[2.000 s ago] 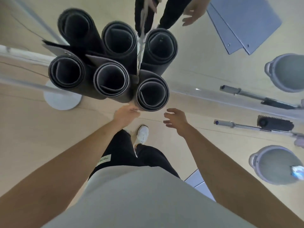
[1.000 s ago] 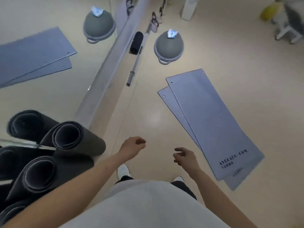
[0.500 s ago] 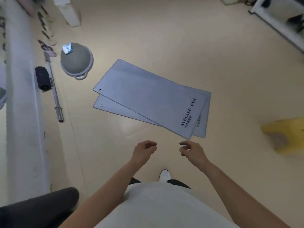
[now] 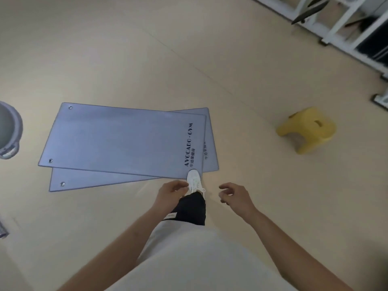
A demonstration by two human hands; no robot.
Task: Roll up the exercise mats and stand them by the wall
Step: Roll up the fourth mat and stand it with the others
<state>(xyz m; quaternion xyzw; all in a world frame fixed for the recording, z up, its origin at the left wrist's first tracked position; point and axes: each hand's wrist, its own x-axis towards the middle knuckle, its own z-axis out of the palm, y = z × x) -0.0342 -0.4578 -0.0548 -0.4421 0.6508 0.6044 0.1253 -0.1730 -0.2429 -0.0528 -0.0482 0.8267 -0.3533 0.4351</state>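
Two blue-grey exercise mats lie flat on the beige floor, stacked at a slight angle. The top mat carries dark lettering near its right end; the lower mat shows along the near edge and the right side. My white shoe touches the top mat's near right corner. My left hand hangs loosely curled just below that corner, holding nothing. My right hand is a little to the right over bare floor, fingers apart and empty. No rolled mat is in view.
A yellow plastic stool stands on the floor to the right. White shelving frames line the upper right. A grey half-ball trainer pokes in at the left edge.
I have turned away from the rolled mats by the mirror wall; they have left the view. The flat mats now lie straight ahead and closer, and my foot has stepped onto their corner.
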